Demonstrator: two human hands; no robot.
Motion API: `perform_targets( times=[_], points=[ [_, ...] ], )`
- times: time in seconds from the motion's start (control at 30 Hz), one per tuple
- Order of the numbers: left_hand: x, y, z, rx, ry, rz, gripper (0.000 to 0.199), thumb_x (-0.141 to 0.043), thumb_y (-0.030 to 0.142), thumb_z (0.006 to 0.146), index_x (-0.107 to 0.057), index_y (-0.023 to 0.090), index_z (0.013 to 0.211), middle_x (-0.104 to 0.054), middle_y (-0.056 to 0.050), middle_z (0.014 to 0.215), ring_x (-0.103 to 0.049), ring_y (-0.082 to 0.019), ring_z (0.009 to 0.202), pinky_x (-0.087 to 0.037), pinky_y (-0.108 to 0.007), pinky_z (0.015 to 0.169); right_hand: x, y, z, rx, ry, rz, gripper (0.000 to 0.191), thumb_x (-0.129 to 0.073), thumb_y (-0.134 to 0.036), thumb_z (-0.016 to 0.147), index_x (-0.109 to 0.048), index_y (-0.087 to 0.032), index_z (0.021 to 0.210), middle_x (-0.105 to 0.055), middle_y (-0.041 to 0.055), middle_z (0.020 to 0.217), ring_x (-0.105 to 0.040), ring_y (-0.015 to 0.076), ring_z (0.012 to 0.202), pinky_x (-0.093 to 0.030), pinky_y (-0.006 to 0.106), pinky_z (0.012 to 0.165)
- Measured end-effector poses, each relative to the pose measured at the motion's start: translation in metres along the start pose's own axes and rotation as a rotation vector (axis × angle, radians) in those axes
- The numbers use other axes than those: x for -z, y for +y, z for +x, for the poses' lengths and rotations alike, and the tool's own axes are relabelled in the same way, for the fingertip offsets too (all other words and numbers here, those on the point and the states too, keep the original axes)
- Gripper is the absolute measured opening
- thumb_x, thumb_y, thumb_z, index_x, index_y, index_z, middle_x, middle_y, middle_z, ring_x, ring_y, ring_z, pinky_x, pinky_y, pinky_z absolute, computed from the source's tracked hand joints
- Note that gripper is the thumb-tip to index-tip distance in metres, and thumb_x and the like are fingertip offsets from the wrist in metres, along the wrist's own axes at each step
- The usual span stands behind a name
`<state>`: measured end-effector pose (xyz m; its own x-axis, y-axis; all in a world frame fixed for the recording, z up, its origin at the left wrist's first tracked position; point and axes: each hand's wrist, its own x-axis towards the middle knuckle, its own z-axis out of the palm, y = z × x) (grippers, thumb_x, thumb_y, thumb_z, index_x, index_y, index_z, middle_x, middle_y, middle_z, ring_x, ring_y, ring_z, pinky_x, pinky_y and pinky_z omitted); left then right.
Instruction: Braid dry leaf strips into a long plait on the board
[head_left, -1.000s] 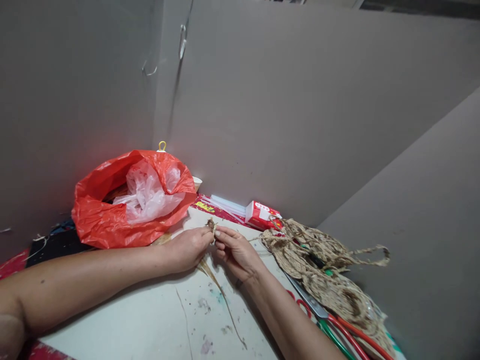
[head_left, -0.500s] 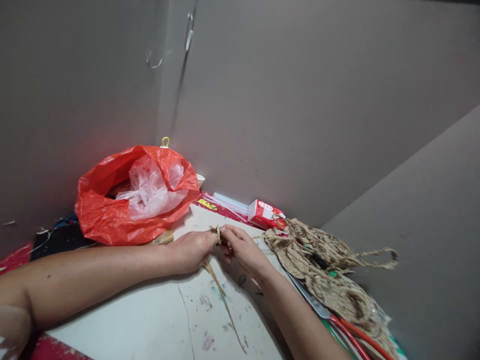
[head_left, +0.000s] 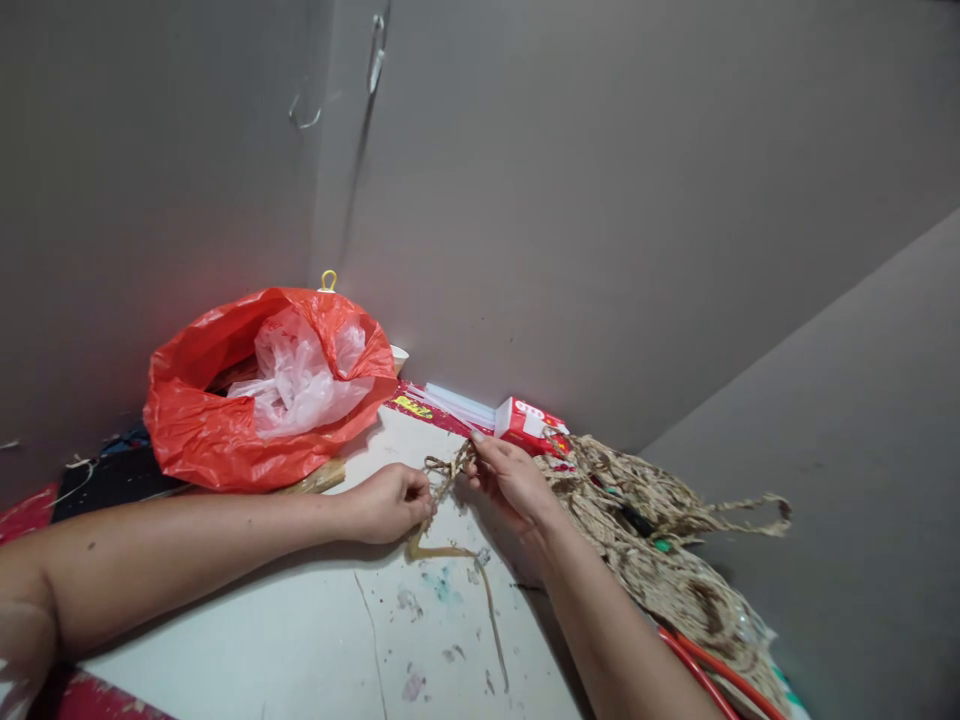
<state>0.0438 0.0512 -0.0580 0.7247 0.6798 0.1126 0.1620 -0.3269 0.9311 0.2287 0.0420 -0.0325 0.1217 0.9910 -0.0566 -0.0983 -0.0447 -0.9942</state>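
Note:
Between my hands runs a thin brown twisted fibre cord [head_left: 448, 470], with a small loop in it near the middle of the white board [head_left: 315, 620]. My left hand [head_left: 394, 503] is closed, its thumb and fingers pinching the cord's lower end. Loose flat fibre strands [head_left: 442, 552] trail from below that hand across the board. My right hand [head_left: 510, 480] grips the cord's upper part between thumb and fingers. To the right, a heap of coiled braided cord [head_left: 675, 550] lies close to my right forearm.
A red plastic bag [head_left: 217, 445] with a crumpled white bag [head_left: 300, 385] inside stands at the back left. Pale sticks [head_left: 457, 402] and a red-and-white box [head_left: 529, 422] lie by the wall. Red handles [head_left: 712, 675] show at lower right.
My hands have moved apart, the right one going right and slightly up, so the cord now shows between them. The trailing strand has bent and shifted right.

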Motion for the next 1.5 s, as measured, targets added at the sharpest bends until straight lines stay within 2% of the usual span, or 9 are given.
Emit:
perform_targets(
  times=[0.13,0.23,0.4,0.6,0.73,0.8,0.9,0.97,1.5],
  points=[
    [-0.001,0.002,0.003,0.060,0.013,-0.225,0.020,-0.057,0.029,0.074,-0.051,0.014,0.062,-0.043,0.005,0.054,-0.035,-0.006,0.050,-0.029,-0.021,0.051,0.000,-0.011,0.001,0.085,-0.020,-0.093,0.034,-0.072,-0.047,0.066,-0.061,-0.017,0.072,-0.062,0.0005,0.076,-0.054,0.0115,0.068,-0.044,0.022,0.061],
    [-0.003,0.015,-0.003,0.152,-0.075,-0.424,0.022,-0.062,0.033,0.071,-0.051,0.015,0.065,-0.050,0.004,0.057,-0.040,-0.006,0.048,-0.032,-0.022,0.050,-0.007,-0.024,-0.003,0.162,-0.123,-0.205,0.033,-0.062,-0.050,0.076,-0.058,-0.017,0.077,-0.066,0.0029,0.083,-0.057,0.0140,0.077,-0.044,0.025,0.071],
    [-0.006,0.038,-0.012,0.228,-0.198,-0.655,0.027,-0.067,0.033,0.067,-0.048,0.014,0.064,-0.065,-0.005,0.081,-0.048,-0.005,0.045,-0.036,-0.021,0.046,-0.016,-0.040,-0.013,0.178,-0.278,-0.481,0.034,-0.039,-0.053,0.088,-0.043,-0.022,0.075,-0.059,-0.0032,0.054,-0.054,0.0119,0.047,-0.039,0.022,0.047],
    [-0.012,0.031,0.019,0.433,-0.100,-0.731,0.013,-0.057,0.013,0.071,-0.046,0.014,0.063,-0.066,-0.006,0.069,-0.047,-0.005,0.037,-0.031,-0.017,0.038,0.011,-0.018,0.020,0.192,-0.032,-0.875,0.031,-0.036,-0.046,0.090,-0.042,-0.022,0.072,-0.042,-0.0095,0.038,-0.038,0.0092,0.028,-0.028,0.021,0.036],
    [-0.020,0.020,0.052,0.590,0.051,-0.729,0.020,-0.045,0.001,0.074,-0.043,0.015,0.060,-0.056,-0.001,0.047,-0.040,-0.005,0.031,-0.027,-0.016,0.036,0.026,0.006,0.062,0.190,0.093,-0.967,0.031,-0.043,-0.035,0.090,-0.050,-0.017,0.065,-0.050,-0.0038,0.047,-0.048,0.0106,0.041,-0.036,0.022,0.043],
    [-0.022,0.017,0.063,0.611,0.093,-0.727,0.024,-0.041,0.000,0.077,-0.041,0.015,0.058,-0.048,0.001,0.038,-0.036,-0.005,0.029,-0.027,-0.016,0.035,0.026,0.014,0.080,0.179,0.135,-1.020,0.028,-0.048,-0.032,0.090,-0.058,-0.012,0.074,-0.060,0.0010,0.065,-0.057,0.0130,0.058,-0.045,0.025,0.055],
    [-0.022,0.014,0.073,0.617,0.126,-0.740,0.026,-0.037,0.001,0.080,-0.040,0.016,0.059,-0.045,0.002,0.036,-0.035,-0.005,0.030,-0.027,-0.015,0.036,0.021,0.023,0.098,0.150,0.163,-1.080,0.026,-0.053,-0.032,0.089,-0.059,-0.013,0.105,-0.062,0.0060,0.101,-0.061,0.0174,0.085,-0.052,0.035,0.073],
    [-0.020,0.012,0.076,0.624,0.133,-0.757,0.026,-0.036,0.001,0.081,-0.040,0.016,0.060,-0.045,0.003,0.038,-0.036,-0.005,0.031,-0.028,-0.015,0.036,0.017,0.026,0.105,0.124,0.183,-1.111,0.031,-0.054,-0.032,0.089,-0.055,-0.015,0.115,-0.058,0.0075,0.113,-0.060,0.0198,0.094,-0.051,0.040,0.079],
    [-0.013,0.014,0.080,0.696,0.105,-0.755,0.034,-0.031,0.002,0.084,-0.050,0.010,0.057,-0.040,0.002,0.037,-0.034,-0.003,0.031,-0.029,-0.013,0.036,0.011,0.026,0.125,-0.080,0.154,-1.209,0.031,-0.053,-0.030,0.089,-0.055,-0.016,0.116,-0.057,0.0088,0.117,-0.059,0.0204,0.097,-0.050,0.041,0.081]
  ],
)
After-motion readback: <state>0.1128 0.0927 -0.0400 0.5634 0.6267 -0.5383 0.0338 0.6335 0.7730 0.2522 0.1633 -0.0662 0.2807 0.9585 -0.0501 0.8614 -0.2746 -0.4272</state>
